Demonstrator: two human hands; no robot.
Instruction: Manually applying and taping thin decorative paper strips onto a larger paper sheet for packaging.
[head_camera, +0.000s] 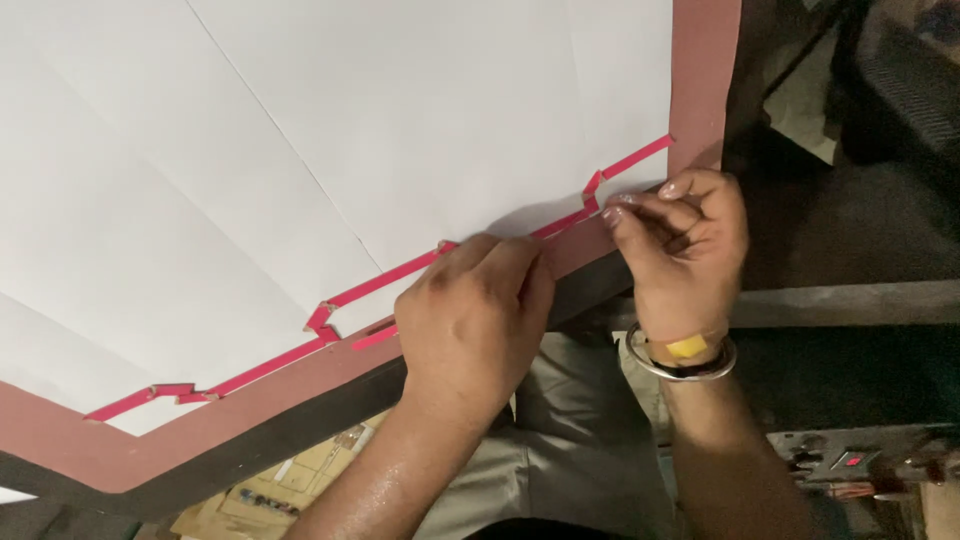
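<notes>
A large white sheet (300, 130) lies on a reddish-brown board (700, 80). A thin red strip (380, 283) runs in a zigzag along the sheet's near edge, from lower left to upper right. My left hand (475, 320) rests knuckles up on the sheet's edge, its fingertips pressing on the strip near the middle. My right hand (685, 240) is curled at the board's right corner, its fingertips pinching the red strip where it kinks. A metal bangle and a band with a yellow patch (685, 352) sit on the right wrist.
The board's dark near edge (250, 440) runs diagonally over my lap, in grey-green trousers (570, 440). A cardboard box with small items (270, 490) lies below. A dark bench with tools (850, 465) stands at right, and dark objects sit at the upper right.
</notes>
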